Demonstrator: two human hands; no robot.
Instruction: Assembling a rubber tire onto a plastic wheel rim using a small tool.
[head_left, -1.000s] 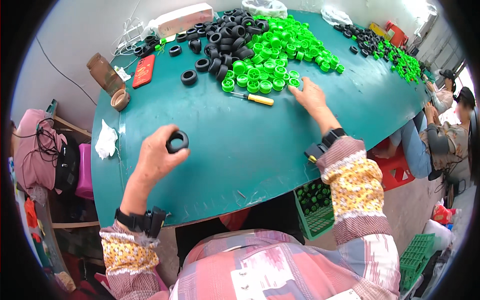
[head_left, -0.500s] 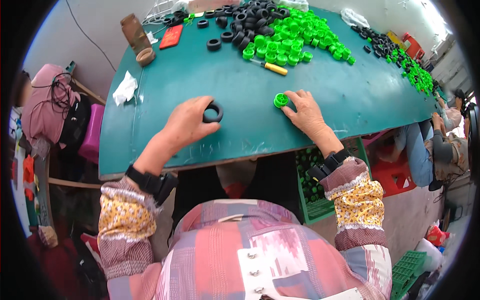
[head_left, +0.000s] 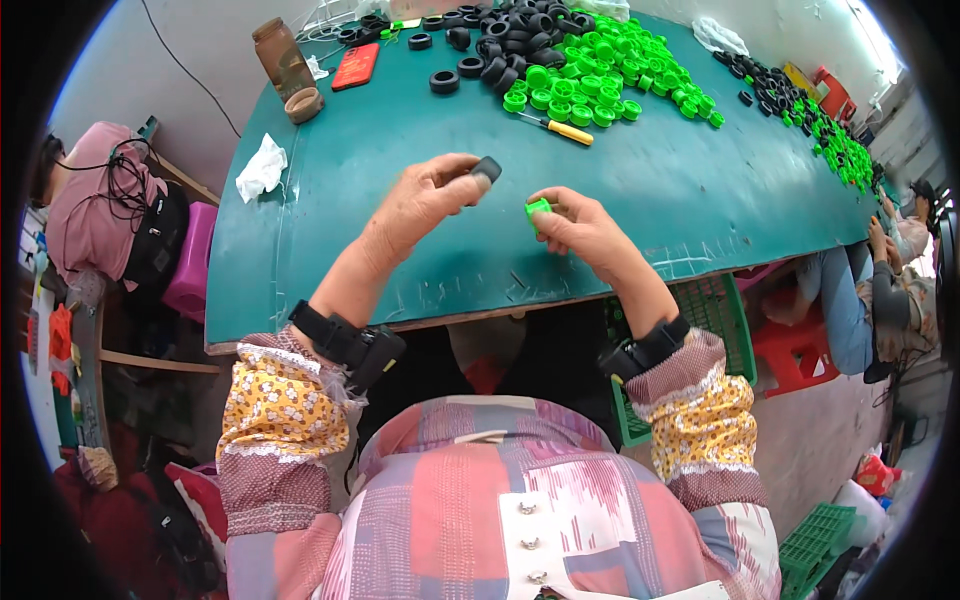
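In the head view, the left hand (head_left: 425, 205) is lifted above the green table (head_left: 400, 140), near its front edge, its fingertips pinched on a small black ring (head_left: 486, 169). Just beside it, the right hand (head_left: 580, 228) is closed round a small green cap (head_left: 538, 209), held at about the same height; ring and cap are close but apart. Toward the far edge lies a heap of black rings (head_left: 510, 35), touching a spread of green caps (head_left: 600, 70), with a yellow-handled screwdriver (head_left: 560, 128) just in front of it. At the far left corner stand a brown bottle (head_left: 280, 55) and a red phone (head_left: 355, 65); a crumpled white tissue (head_left: 262, 168) lies by the left edge.
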